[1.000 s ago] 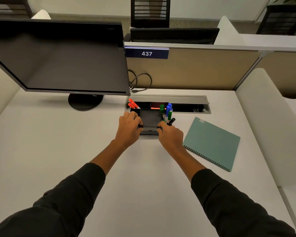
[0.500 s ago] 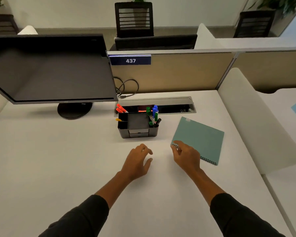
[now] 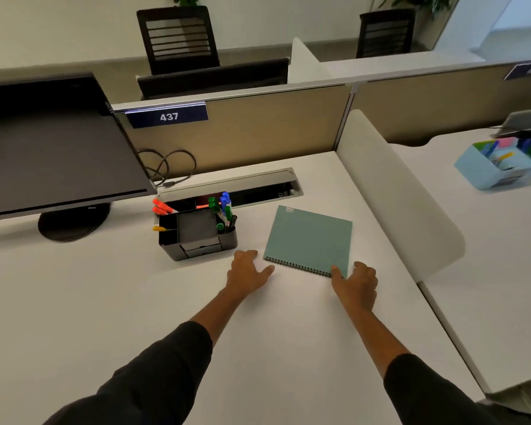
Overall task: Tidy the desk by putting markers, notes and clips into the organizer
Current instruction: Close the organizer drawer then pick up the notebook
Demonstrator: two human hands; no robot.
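Organizer on table: green, blue markers right compartment, orange markers left. Left hand open, flat. Right hand pinching notebook corner.

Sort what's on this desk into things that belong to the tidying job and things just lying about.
Part of the job:
- black plastic desk organizer
- orange markers, green and blue markers standing in it
- yellow item in its left slot

Just lying about:
- teal spiral-bound notebook, right hand at its corner
- black monitor
- dark looped cable
- light blue organizer on the neighbouring desk
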